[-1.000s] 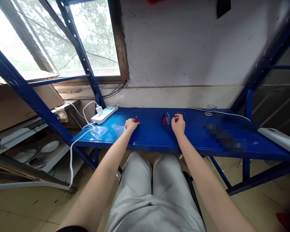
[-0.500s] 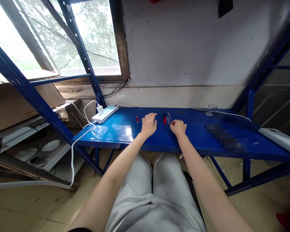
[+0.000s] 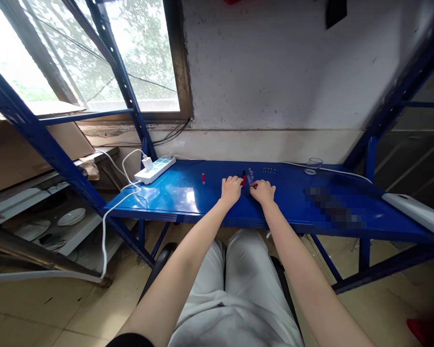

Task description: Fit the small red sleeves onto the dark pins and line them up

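My left hand (image 3: 232,190) rests low over the blue bench, its fingers bent and closed at the lower part of a small red-and-black object (image 3: 243,177). Just to the right, my right hand (image 3: 263,192) has its fingers curled in a pinch; whatever is between the tips is too small to make out. A cluster of small clear pieces (image 3: 250,175) lies between the hands, close to the right fingertips. Farther left lies a small red piece with a pale end (image 3: 203,178). A row of several tiny shiny parts (image 3: 269,170) sits behind my right hand.
A white power strip (image 3: 155,169) with a plugged-in charger occupies the bench's left end. A clear glass (image 3: 313,166) stands at the back right, with a blurred dark item (image 3: 332,207) nearer. A white panel-like object (image 3: 415,212) lies at the right end. Blue posts rise at both sides.
My left hand has moved right, from open with fingers spread to bent around the red-and-black object. My right hand stays pinched beside the clear pieces. The view has shifted slightly.
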`<state>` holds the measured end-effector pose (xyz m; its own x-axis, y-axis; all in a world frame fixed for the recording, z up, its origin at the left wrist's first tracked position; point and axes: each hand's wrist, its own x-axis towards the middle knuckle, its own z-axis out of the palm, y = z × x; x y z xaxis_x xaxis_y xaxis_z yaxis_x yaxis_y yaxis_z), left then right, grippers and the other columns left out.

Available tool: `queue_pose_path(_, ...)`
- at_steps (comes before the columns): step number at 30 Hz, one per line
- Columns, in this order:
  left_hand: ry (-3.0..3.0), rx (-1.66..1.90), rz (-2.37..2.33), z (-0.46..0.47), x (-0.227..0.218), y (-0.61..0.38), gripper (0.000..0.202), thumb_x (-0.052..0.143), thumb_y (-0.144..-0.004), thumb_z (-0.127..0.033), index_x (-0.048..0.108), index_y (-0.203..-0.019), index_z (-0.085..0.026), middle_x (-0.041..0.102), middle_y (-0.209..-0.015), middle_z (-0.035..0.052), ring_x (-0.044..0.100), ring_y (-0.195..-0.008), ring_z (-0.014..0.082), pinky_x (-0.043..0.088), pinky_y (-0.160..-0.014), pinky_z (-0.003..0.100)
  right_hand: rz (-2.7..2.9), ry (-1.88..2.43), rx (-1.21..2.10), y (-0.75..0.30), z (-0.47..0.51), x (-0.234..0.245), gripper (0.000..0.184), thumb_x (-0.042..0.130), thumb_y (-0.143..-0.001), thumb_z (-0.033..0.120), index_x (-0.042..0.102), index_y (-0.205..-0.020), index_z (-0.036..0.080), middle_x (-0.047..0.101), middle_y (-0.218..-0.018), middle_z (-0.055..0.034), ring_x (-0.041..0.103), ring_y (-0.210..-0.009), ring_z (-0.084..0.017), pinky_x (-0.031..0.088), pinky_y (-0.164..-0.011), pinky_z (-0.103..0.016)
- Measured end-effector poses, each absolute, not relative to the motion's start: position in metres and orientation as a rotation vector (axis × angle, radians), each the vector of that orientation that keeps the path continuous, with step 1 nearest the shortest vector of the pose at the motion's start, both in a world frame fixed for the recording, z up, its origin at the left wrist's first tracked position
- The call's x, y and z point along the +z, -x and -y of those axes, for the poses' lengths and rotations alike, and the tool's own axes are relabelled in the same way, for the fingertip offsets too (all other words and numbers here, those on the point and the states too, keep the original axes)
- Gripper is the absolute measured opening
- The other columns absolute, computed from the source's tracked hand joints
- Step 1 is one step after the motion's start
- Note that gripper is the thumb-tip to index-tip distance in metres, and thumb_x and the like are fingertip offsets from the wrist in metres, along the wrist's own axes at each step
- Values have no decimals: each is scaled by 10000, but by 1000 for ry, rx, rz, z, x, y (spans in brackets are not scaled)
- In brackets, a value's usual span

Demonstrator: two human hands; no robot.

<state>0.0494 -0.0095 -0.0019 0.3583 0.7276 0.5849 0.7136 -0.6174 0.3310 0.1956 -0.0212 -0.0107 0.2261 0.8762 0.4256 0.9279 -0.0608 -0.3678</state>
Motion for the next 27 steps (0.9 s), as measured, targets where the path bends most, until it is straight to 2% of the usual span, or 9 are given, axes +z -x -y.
queue_pose_path(6,-2533,1102,-1531,8,-4,-49,134,475,-837,-158,604,-849,-190,630,-946,73,513,-930,236,315,-824,386,1689,1950,-98,-194,22,-9,225,481,-739,322,645,-794,178,611,-911,-113,492,-926,-278,340,-782,-436)
queue_pose_path(11,-2567,959,-1565,8,-2,-50,120,471,-852,-189,587,-820,-190,643,-907,43,516,-928,213,315,-818,367,1708,2032,-44,-192,25,-4,277,460,-772,368,637,-858,174,598,-961,-105,481,-962,-268,329,-799,-417)
queue_pose_path(17,-2477,881,-1624,3,-1,-51,109,538,-819,-209,564,-923,-192,636,-995,51,524,-956,215,340,-804,352,1717,2008,-85,-193,21,-7,260,463,-800,378,626,-833,178,604,-947,-108,491,-943,-266,331,-769,-402)
queue_pose_path(24,-2411,858,-1646,-4,-4,-55,165,568,-801,-303,593,-907,-178,626,-981,73,523,-968,238,354,-826,383,1717,1996,-126,-194,16,-10,236,484,-811,371,618,-807,177,611,-923,-100,504,-926,-263,333,-745,-386)
queue_pose_path(27,-2422,859,-1673,-5,-5,-60,144,560,-802,-291,609,-859,-169,619,-977,89,522,-970,250,357,-829,392,1722,1994,-124,-194,17,-9,228,489,-815,364,617,-806,176,611,-926,-101,508,-920,-261,337,-735,-382)
